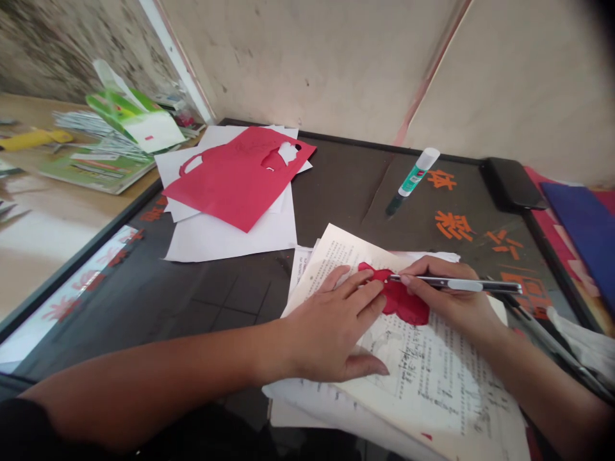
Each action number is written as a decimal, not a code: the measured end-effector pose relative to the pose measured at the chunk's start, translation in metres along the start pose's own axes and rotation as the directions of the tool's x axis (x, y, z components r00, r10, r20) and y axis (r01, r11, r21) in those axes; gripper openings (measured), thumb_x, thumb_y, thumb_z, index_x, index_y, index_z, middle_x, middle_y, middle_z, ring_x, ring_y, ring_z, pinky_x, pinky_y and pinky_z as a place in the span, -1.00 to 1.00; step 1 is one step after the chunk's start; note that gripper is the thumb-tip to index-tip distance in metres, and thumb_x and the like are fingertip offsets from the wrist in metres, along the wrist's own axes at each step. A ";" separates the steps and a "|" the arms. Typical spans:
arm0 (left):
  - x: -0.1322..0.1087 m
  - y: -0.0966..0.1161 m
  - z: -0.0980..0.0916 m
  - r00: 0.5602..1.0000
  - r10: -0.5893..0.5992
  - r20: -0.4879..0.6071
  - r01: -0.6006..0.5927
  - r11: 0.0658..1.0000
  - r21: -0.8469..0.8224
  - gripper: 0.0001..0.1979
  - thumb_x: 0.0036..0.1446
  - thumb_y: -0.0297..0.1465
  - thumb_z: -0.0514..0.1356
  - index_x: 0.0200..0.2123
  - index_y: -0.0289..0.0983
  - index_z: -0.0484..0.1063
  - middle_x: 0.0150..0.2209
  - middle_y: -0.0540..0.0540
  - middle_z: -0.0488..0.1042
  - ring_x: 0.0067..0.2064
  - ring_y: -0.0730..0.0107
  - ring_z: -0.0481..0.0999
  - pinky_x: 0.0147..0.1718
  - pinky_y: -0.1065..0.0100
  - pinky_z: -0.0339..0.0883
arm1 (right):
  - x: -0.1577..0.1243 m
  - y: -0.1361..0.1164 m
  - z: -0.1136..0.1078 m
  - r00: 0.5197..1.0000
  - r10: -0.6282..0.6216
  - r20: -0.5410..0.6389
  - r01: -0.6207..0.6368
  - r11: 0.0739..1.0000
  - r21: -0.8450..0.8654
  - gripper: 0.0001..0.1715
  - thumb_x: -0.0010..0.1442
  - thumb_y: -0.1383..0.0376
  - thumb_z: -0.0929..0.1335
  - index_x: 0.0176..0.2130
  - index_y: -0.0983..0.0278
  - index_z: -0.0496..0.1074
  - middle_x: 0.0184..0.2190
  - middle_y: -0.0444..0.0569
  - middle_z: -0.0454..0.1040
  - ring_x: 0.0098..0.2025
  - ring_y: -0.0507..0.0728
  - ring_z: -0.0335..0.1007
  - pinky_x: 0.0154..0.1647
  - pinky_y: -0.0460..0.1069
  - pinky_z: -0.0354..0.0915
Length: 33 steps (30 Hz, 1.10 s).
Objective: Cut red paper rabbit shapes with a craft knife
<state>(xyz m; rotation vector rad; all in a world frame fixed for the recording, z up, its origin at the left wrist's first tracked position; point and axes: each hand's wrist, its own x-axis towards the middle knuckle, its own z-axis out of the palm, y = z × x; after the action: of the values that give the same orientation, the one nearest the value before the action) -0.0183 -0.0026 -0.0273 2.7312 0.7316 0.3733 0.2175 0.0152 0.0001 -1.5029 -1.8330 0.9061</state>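
My left hand (331, 326) lies flat with its fingers spread, and the fingertips press on the left part of a small red paper cutout (406, 304). A slim black-and-silver pen-shaped craft knife (461, 283) is pinched in my right hand (446, 301). Its tip meets the upper edge of the cutout, beside my left fingertips; the very point is too small to make out. Beneath the cutout is a printed book page (331, 256) with handwritten notes, on top of a stack of papers. My left fingers hide part of the red paper.
A red sheet (230, 173) with cut-out holes rests on white paper (240, 237) at the back left. A glue stick (418, 173) stands upright behind the book. A black box-shaped object (512, 184) sits at the far right corner. Green tissue packaging (137, 115) is on the left table.
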 end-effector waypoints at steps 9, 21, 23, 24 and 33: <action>0.001 0.001 -0.002 1.000 -0.002 0.022 0.002 1.000 0.016 -0.15 0.24 0.16 -0.04 0.26 -0.46 0.18 0.30 -0.41 0.18 0.38 -0.17 -0.01 0.30 -0.14 -0.14 | -0.001 0.001 -0.002 1.000 -0.002 0.005 0.001 1.000 0.026 -0.80 0.19 0.18 0.42 -0.40 0.24 0.54 -0.49 -0.09 0.56 -0.47 0.07 0.38 -0.43 -0.03 0.29; -0.002 0.000 -0.004 0.996 0.092 0.010 -0.092 0.996 0.021 -0.25 0.29 0.07 0.00 0.30 -0.39 0.16 0.31 -0.36 0.18 0.30 -0.15 0.12 0.21 -0.11 -0.02 | -0.003 0.012 0.002 0.982 0.008 -0.187 0.024 0.986 0.168 -0.88 0.14 0.25 0.45 -0.42 0.21 0.52 -0.53 -0.14 0.51 -0.50 0.04 0.36 -0.47 -0.06 0.27; -0.003 0.000 -0.004 0.994 0.106 0.013 -0.107 0.994 0.033 -0.27 0.30 0.04 0.00 0.26 -0.44 0.20 0.30 -0.37 0.19 0.29 -0.15 0.12 0.21 -0.07 0.00 | -0.006 0.008 0.002 0.983 -0.097 -0.156 0.102 0.994 0.027 -0.89 0.15 0.30 0.43 -0.43 0.21 0.52 -0.52 -0.14 0.54 -0.50 0.04 0.39 -0.47 -0.08 0.29; -0.003 0.001 -0.004 0.994 0.108 0.014 -0.108 0.993 0.036 -0.28 0.31 0.03 0.01 0.24 -0.46 0.23 0.29 -0.38 0.20 0.29 -0.14 0.12 0.21 -0.05 0.01 | -0.008 0.005 0.002 0.977 -0.151 -0.148 0.147 0.989 -0.034 -0.90 0.15 0.32 0.42 -0.42 0.21 0.52 -0.52 -0.14 0.55 -0.51 0.03 0.40 -0.48 -0.08 0.30; -0.001 0.003 -0.008 0.999 0.013 0.043 -0.011 0.999 -0.034 -0.26 0.19 0.07 0.14 0.21 -0.38 0.28 0.24 -0.46 0.19 0.30 -0.28 0.06 0.20 -0.20 -0.01 | -0.029 -0.010 0.012 0.915 -0.335 -0.226 0.259 0.915 -0.308 -0.95 0.21 0.37 0.39 -0.29 0.21 0.46 -0.50 -0.17 0.54 -0.53 -0.01 0.44 -0.50 -0.13 0.32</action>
<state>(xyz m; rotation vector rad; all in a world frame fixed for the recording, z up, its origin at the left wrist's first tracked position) -0.0201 -0.0043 -0.0189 2.7043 0.6918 0.3251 0.2081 -0.0158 0.0003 -1.3674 -1.9619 0.2889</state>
